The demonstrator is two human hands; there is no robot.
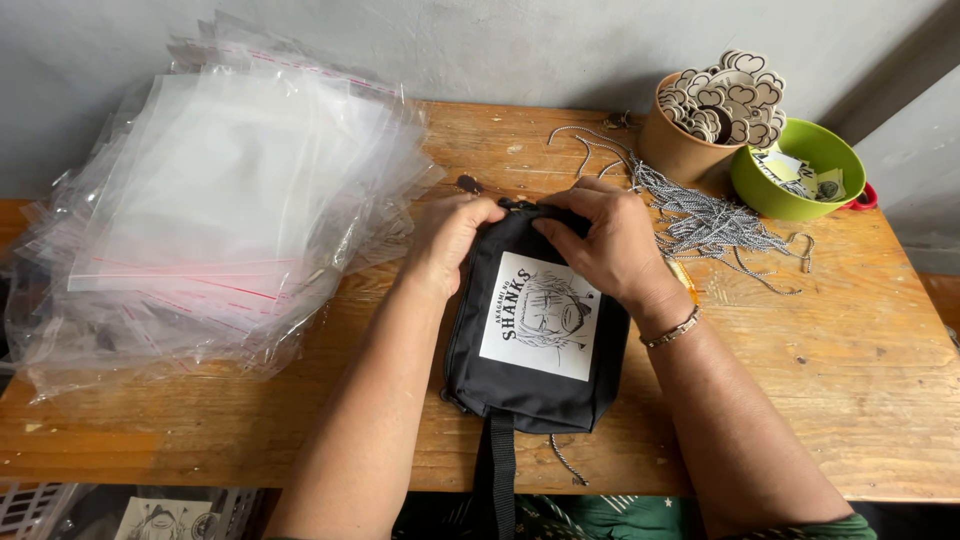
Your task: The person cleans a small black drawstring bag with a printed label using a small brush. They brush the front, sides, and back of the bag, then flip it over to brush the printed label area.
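We judged that the tall, slippery stack of clear plastic sleeves (220,210) at nine o'clock could slump onto the small black fabric pouch with a white printed patch (535,335), which lay at the middle of the wooden plank table (880,380), its long axis running twelve to six and its strap toward six. Our left hand (445,240) and right hand (605,240) both pinched its top edge near the zipper, and a tug might have snagged the silver-grey ball chains (700,215) at two o'clock.

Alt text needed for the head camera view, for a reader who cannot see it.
Left hand and right hand grip the top edge of a black pouch with a white printed patch, lying on a wooden table. Clear plastic bags are stacked left; ball chains, a cup of tags and a green bowl sit right.
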